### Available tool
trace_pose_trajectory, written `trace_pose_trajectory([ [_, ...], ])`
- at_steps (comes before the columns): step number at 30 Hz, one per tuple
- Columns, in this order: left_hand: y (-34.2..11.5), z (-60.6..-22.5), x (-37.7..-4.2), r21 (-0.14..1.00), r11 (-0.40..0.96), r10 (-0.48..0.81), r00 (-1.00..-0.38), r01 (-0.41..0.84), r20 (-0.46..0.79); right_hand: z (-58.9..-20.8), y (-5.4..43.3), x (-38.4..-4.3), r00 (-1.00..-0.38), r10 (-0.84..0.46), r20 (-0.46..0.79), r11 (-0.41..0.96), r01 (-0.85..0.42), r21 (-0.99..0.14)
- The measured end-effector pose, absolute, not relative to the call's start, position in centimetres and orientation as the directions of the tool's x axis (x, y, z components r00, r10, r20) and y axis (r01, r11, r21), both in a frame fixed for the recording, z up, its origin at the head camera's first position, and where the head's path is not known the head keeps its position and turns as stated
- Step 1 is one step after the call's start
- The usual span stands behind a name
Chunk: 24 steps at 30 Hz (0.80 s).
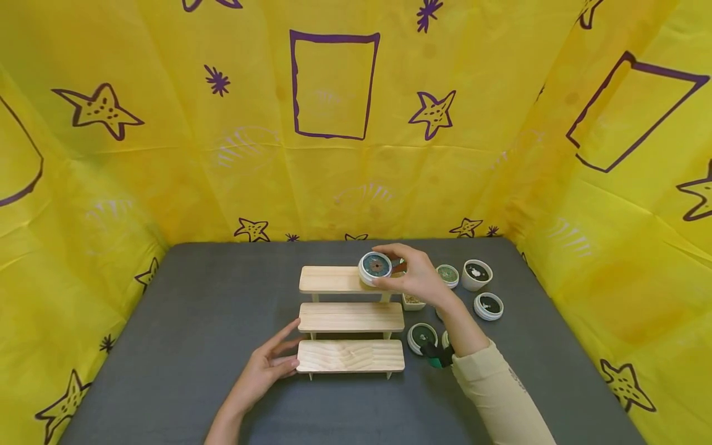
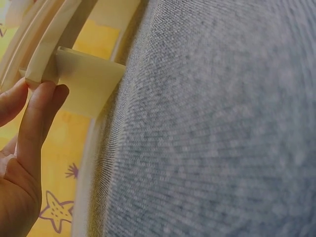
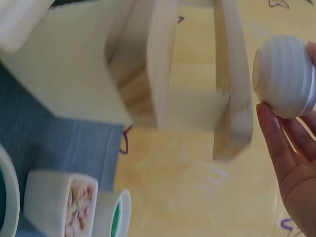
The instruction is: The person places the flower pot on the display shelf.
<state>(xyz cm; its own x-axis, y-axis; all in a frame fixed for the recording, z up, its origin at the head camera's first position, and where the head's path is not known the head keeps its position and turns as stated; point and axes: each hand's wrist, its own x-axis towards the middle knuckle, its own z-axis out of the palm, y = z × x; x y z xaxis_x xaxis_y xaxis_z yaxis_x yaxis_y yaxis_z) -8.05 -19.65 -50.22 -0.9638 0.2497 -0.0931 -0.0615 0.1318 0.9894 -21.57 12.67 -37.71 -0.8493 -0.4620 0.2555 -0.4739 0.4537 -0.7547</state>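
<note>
A three-tier wooden stand [image 1: 351, 317] stands on the grey table. My left hand [image 1: 266, 364] is at its left side; in the left wrist view the thumb and fingers of that hand [image 2: 22, 163] pinch the corner of a tier. My right hand [image 1: 414, 272] grips a small white ribbed pot [image 1: 375, 268] by its sides at the right part of the top tier. Dark blue-grey filling with a brown centre shows in the pot's top. In the right wrist view, the pot's base [image 3: 257, 69] is close to the tier's surface; whether they touch I cannot tell.
Right of the stand are several small pots, among them a dark-filled pot [image 1: 422, 338], a green-filled one [image 1: 447, 275], a white-and-dark one [image 1: 476, 274] and a square pot of pebbles [image 3: 81, 202]. Yellow patterned cloth [image 1: 334, 185] encloses the table [image 1: 222, 296].
</note>
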Motion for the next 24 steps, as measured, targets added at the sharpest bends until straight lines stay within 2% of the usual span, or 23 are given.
trace_pose_trajectory([
  [9,-19.6,-50.4,-8.1,0.987,0.134,0.236,-0.965,-0.084,-0.114,-37.8,9.1,-22.0,-0.823,-0.5,0.268,0.408,-0.498,-0.766],
  [24,-19.6,-50.4,-8.1,0.99,0.126,0.253,-0.962,-0.068,-0.098,-38.1,3.8,-22.0,-0.837,-0.499,0.224,0.397,-0.451,-0.799],
])
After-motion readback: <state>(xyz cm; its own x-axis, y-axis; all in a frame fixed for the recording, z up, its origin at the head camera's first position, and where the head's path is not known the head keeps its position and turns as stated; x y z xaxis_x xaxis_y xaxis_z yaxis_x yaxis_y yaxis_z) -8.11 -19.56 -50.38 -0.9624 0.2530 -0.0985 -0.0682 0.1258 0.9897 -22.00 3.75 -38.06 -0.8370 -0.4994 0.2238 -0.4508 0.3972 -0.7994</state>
